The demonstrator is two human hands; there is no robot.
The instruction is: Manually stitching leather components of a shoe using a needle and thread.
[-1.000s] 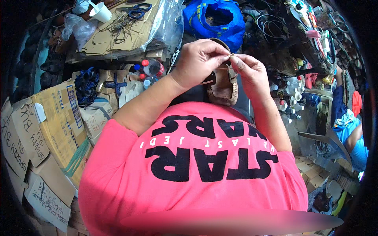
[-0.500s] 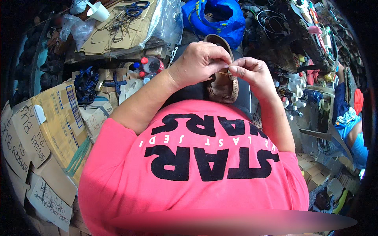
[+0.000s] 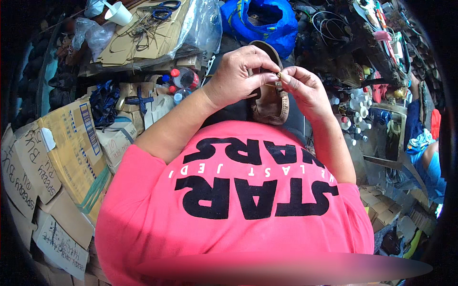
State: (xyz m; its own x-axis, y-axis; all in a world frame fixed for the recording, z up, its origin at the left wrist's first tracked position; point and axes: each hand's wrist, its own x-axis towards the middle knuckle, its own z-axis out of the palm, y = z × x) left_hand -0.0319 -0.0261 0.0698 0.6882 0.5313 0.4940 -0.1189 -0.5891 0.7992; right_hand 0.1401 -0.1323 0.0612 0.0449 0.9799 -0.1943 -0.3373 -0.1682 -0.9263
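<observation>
A brown leather boat shoe [image 3: 270, 108] rests in my lap, its stitched toe toward me. Above its opening my left hand [image 3: 243, 71] and my right hand [image 3: 304, 88] meet with fingertips nearly touching. Both hands are closed in a pinch on a thin tan shoelace [image 3: 280, 75], which appears looped or knotted between the fingertips. My left hand covers part of the shoe's side and opening. The exact path of the lace under the fingers is hidden.
Cardboard sheets with loose laces [image 3: 145, 35], blue-handled scissors [image 3: 164, 10] and a white cup [image 3: 118, 14] lie at the far left. A blue bag [image 3: 260, 31] sits ahead. Bottles [image 3: 355, 121] crowd the right; cardboard boxes [image 3: 71, 143] stand left. Another person [image 3: 427, 157] is at far right.
My fingertips have shifted slightly on the lace, and my right hand has turned a little and lowered. The shoe has stayed almost in place.
</observation>
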